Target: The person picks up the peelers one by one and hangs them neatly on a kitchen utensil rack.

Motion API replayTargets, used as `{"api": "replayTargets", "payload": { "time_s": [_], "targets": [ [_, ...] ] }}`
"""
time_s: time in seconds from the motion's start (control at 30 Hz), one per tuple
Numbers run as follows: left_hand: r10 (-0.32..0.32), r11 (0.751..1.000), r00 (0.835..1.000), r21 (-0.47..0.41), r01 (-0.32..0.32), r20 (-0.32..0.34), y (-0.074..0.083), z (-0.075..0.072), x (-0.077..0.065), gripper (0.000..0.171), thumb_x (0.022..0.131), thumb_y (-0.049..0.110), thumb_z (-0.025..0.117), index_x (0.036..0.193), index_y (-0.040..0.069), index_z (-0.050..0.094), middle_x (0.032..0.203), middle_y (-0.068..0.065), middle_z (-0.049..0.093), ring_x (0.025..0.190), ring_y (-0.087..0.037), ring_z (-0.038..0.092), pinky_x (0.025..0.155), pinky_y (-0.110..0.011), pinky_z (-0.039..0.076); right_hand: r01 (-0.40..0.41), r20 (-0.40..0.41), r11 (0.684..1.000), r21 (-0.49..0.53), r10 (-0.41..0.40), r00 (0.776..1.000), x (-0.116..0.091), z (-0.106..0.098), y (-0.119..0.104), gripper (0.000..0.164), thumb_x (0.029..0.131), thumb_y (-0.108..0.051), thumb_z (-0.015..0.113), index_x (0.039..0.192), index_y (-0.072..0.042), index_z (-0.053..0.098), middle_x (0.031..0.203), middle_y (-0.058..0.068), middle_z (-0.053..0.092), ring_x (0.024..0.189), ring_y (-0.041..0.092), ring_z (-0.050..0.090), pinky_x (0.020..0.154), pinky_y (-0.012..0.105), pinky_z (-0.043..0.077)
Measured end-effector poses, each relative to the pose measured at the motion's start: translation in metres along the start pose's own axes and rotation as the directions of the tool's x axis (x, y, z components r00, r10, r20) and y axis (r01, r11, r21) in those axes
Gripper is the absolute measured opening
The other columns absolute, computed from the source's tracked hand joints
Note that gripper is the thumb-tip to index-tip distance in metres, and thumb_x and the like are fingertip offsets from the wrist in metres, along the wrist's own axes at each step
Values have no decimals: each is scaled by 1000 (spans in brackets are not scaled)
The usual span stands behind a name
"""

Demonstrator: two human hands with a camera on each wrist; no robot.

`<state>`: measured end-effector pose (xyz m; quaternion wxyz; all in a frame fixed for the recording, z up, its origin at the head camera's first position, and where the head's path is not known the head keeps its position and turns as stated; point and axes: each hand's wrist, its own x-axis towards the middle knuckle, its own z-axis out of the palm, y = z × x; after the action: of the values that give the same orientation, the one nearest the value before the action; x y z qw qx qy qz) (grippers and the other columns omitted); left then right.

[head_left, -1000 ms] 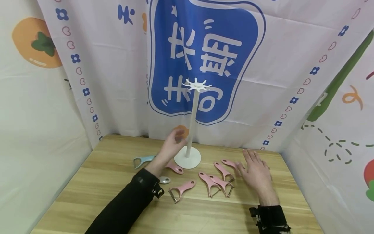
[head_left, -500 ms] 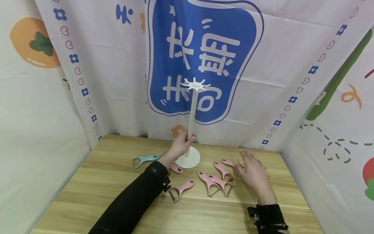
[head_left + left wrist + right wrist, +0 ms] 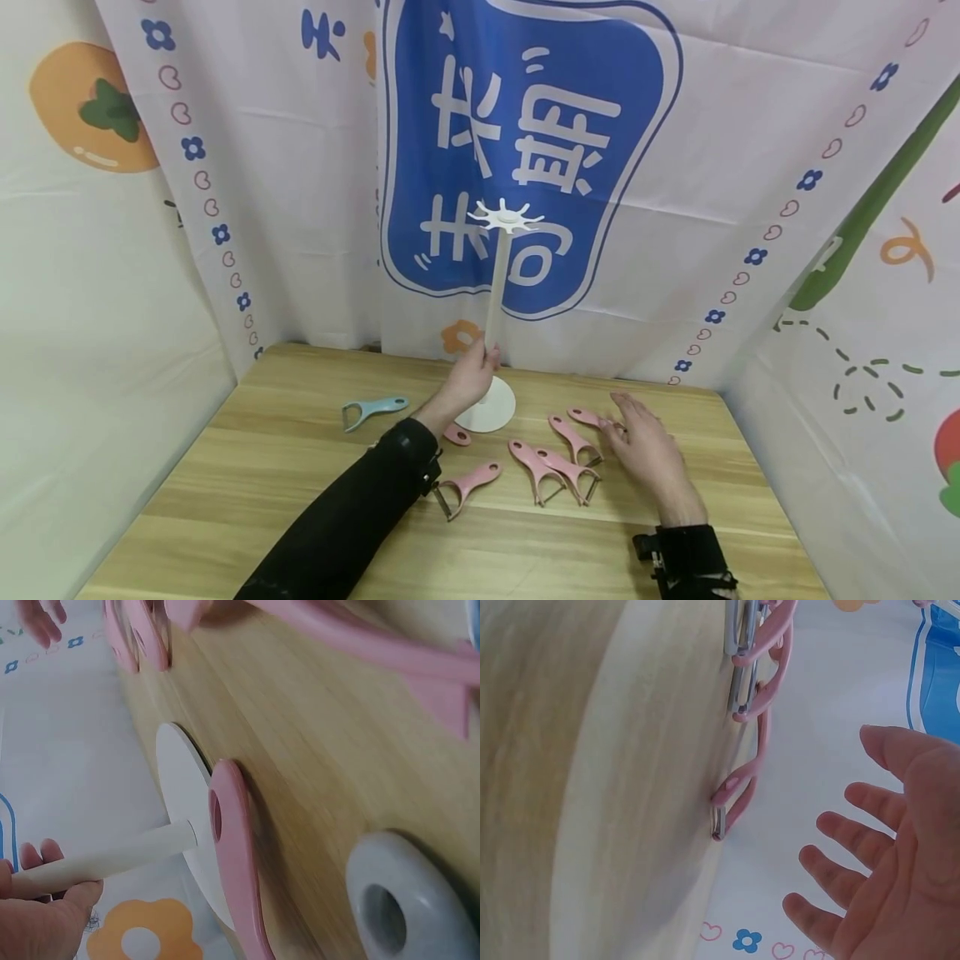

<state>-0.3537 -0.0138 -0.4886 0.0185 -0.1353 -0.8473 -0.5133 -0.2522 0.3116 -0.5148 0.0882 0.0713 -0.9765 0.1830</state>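
My left hand (image 3: 467,377) grips the lower pole of a white stand (image 3: 498,287), fingers and thumb around it. The stand is upright, with a round base (image 3: 493,412) and a ring of hooks (image 3: 507,219) on top. Beside the base lies a pink peeler (image 3: 238,847), partly hidden by my left arm in the head view. My right hand (image 3: 651,454), fingers loosely spread, is nearest to another pink peeler (image 3: 585,417) at the right. In the right wrist view that hand (image 3: 900,855) holds nothing and is apart from the peelers.
Several more pink peelers lie on the wooden table (image 3: 525,554), including one in front (image 3: 476,478) and two overlapping ones (image 3: 536,468). A blue peeler (image 3: 378,407) lies left; a grey handle (image 3: 409,900) shows near my left wrist. Printed cloth (image 3: 322,217) hangs behind the table.
My left hand has moved right to the pole and closed around it, its arm now covering the grey handle in the head view. My right hand has shifted slightly. The stand stays in place.
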Motion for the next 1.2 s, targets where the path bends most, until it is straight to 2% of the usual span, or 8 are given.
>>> {"api": "replayTargets", "payload": {
  "time_s": [0.17,0.23,0.4,0.6,0.9,1.2],
  "targets": [
    [-2,1000,1000,-5,2,20,-1,0,1,32,113,32,37,126,7,53,112,-16,65,108,-26,62,98,-51,51,12,13,998,54,-13,1000,2,4,-1,70,105,-54,51,156,-7,43,158,24,42,141,46,42,112,67,33],
    [1,1000,1000,-9,-1,28,-1,0,1,30,113,31,37,124,8,53,112,-17,65,108,-26,62,98,-50,51,12,15,998,66,-13,1000,4,6,-1,69,105,-54,51,155,-8,45,158,22,43,140,45,44,113,66,33],
    [1,1000,999,-18,0,37,0,0,1,25,113,30,38,118,11,52,111,-18,65,107,-26,62,96,-51,51,42,9,998,51,-42,999,11,12,0,56,105,-38,60,151,-8,51,152,21,51,132,42,52,110,62,40],
    [-26,999,999,-30,28,47,3,-2,1,24,113,30,38,121,12,52,110,-15,65,107,-26,62,97,-51,51,100,29,995,5,-100,995,26,16,2,46,101,-24,68,142,-7,61,138,19,62,122,38,60,105,58,47],
    [-40,999,997,-29,42,67,2,-3,0,24,113,31,36,121,12,49,117,-22,64,108,-28,61,98,-53,49,107,128,994,-27,-103,986,40,22,7,39,97,-12,71,134,-5,66,126,17,68,111,33,66,94,54,54],
    [-31,999,997,-39,34,71,3,-4,-2,25,114,29,36,122,10,49,112,-17,63,109,-28,61,100,-54,49,118,163,993,-30,-112,980,48,31,12,32,94,-10,74,126,-8,70,124,14,69,114,32,65,97,53,53]
  ]
}}
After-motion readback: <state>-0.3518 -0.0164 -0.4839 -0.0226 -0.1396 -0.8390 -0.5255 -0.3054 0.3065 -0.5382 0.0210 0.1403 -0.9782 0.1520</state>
